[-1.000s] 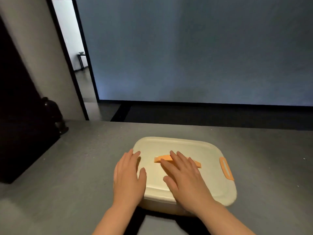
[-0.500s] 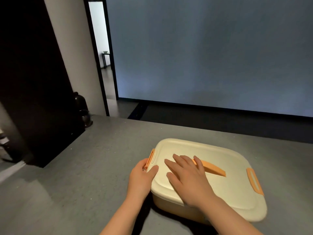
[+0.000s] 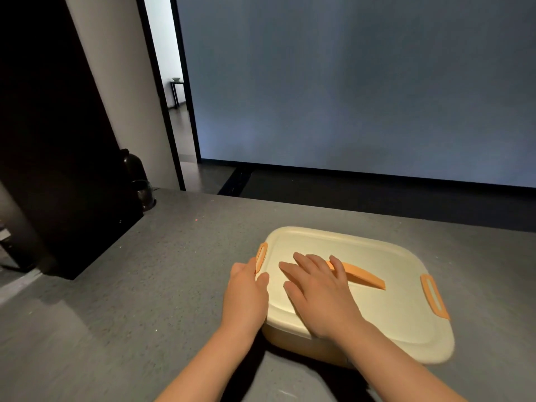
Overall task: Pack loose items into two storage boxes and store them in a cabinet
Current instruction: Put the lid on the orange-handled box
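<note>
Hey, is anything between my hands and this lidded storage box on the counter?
No. The right hand lies flat on the lid, partly covering its orange handle. The left hand is at the left orange latch. Nothing visible blocks either.

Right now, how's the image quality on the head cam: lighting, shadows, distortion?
Head view: dim and bluish overall, with the doorway blown out bright; wide-angle bend shows in the leaning door frame; the cream storage box is lit and sharp, a dark shadow beneath its near edge; the left hand and right hand are unblurred.
</note>
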Demonstrator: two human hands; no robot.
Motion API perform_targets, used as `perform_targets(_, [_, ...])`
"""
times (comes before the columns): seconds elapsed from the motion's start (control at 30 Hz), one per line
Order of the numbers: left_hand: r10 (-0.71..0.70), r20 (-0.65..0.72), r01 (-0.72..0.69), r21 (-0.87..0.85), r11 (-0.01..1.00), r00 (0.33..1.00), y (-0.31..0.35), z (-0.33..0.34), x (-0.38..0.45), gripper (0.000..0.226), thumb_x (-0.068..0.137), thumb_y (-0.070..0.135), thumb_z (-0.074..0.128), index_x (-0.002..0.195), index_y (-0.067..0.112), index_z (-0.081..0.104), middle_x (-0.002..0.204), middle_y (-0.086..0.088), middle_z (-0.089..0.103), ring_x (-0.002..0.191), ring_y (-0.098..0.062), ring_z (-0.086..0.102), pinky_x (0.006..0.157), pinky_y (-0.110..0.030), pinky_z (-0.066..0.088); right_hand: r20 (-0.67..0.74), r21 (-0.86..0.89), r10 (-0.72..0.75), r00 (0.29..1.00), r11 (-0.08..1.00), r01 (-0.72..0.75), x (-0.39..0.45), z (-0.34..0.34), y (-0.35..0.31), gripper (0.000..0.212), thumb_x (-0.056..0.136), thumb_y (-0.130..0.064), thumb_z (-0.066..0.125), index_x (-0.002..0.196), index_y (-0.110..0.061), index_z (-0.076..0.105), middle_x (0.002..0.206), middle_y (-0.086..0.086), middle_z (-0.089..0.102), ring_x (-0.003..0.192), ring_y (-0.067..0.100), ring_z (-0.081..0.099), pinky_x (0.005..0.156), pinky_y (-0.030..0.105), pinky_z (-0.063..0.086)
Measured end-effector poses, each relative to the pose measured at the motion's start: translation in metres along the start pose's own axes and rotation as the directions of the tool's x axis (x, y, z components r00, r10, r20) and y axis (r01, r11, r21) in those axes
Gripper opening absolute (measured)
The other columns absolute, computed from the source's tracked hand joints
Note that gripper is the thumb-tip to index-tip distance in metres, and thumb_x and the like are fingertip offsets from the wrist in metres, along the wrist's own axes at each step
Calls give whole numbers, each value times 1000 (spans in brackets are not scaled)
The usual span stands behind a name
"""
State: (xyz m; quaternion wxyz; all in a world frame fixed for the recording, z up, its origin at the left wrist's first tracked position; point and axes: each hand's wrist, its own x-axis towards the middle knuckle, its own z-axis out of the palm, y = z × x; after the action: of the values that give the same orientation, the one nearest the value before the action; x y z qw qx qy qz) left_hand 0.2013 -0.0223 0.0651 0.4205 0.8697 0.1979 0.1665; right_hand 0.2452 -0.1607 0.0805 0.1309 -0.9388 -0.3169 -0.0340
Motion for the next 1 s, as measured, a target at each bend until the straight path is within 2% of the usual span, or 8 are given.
perform_targets(0.1, [13,-3,-13,60,998,1000,0,1,0,28,96,16,40,117,25,56,99,0,46,79,-13,52,72,-29,45,-9,-1,-1,1000,1000,1,2,2,0,43,101,-42,24,143,-42,31,155,-10,25,143,13,16,115,44,-5])
perform_targets(0.23, [7,23,-8,48,999,1000,-3,0,-5,42,98,22,38,139,32,40,108,6,43,87,-11,52,77,-27,40,-28,39,-12,1000,999,14,1,2,2,42,100,-43,29,141,-41,36,154,-10,27,143,11,15,115,41,-6])
perform_targets(0.33, [82,32,-87,188,978,996,-2,6,-16,49,97,29,39,145,32,31,133,8,38,120,-14,40,101,-33,36,-90,84,5,996,996,2,-12,-5,13,38,99,-39,36,137,-38,42,153,-11,29,144,10,13,116,37,-8])
perform_targets(0.43, [247,99,-267,352,897,964,13,21,-37,42,96,39,37,137,33,43,149,11,30,139,-11,19,117,-36,10,-204,40,180,962,984,-175,-45,-11,45,48,98,-33,35,145,-36,29,155,-10,26,145,10,13,119,40,-9])
perform_targets(0.53, [350,168,-388,353,851,921,31,40,-55,57,86,50,17,127,36,53,140,17,44,134,-5,32,115,-29,7,-307,107,397,865,917,-383,-79,-15,92,48,95,-31,37,143,-30,37,151,-6,34,144,14,20,119,38,-4])
perform_targets(0.7, [392,147,-417,394,819,908,48,63,-63,43,86,40,33,111,33,67,121,14,63,115,-10,57,99,-29,38,6,718,633,774,536,-444,-94,-28,136,66,93,-25,58,150,-26,24,154,-7,29,140,16,30,109,30,25])
perform_targets(0.83, [382,136,-403,408,819,914,46,65,-64,45,88,44,30,116,36,65,127,17,59,122,-8,52,100,-21,22,204,884,565,799,244,-399,-82,-32,152,72,89,-25,65,149,-35,25,139,-10,44,117,16,54,88,29,45])
perform_targets(1.0, [369,120,-387,372,844,922,45,60,-65,61,85,51,13,130,40,52,142,24,41,135,-1,30,107,-18,9,192,937,530,826,150,-315,-67,-29,149,62,87,-10,62,138,-35,38,124,-5,56,100,13,61,69,27,50])
